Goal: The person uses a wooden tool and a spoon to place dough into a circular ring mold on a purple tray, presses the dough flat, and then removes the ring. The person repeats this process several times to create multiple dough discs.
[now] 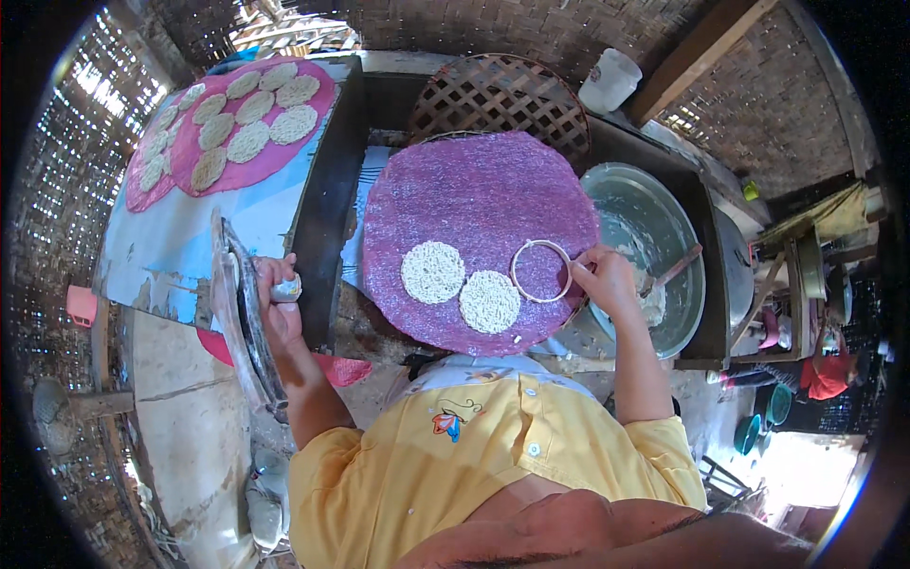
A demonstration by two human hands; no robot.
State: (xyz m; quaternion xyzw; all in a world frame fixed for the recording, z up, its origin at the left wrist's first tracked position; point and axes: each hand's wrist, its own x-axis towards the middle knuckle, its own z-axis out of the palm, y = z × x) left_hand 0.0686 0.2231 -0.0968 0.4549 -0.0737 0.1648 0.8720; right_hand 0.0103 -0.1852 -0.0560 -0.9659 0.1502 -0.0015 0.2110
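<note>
My right hand (609,280) pinches the edge of a thin pale ring (515,274). The ring lies over the near right part of a round purple cloth-covered mat (474,185). Left of it on the mat are two flat white discs of squiggly dough strands, a left disc (433,272) and a nearer disc (489,302). Away to the left, my left hand (280,299) is closed around a long, worn, grey two-part press (245,308). A pale rounded end (286,288) of it shows by my fingers; its inside is hidden.
At the far left, a pink cloth (242,173) with several similar discs lies on a pale blue board (256,213). A large green basin (700,284) with whitish contents and a wooden-handled utensil (679,266) stands at the right. Behind the mat are a lattice basket (507,90) and a white bucket (611,81).
</note>
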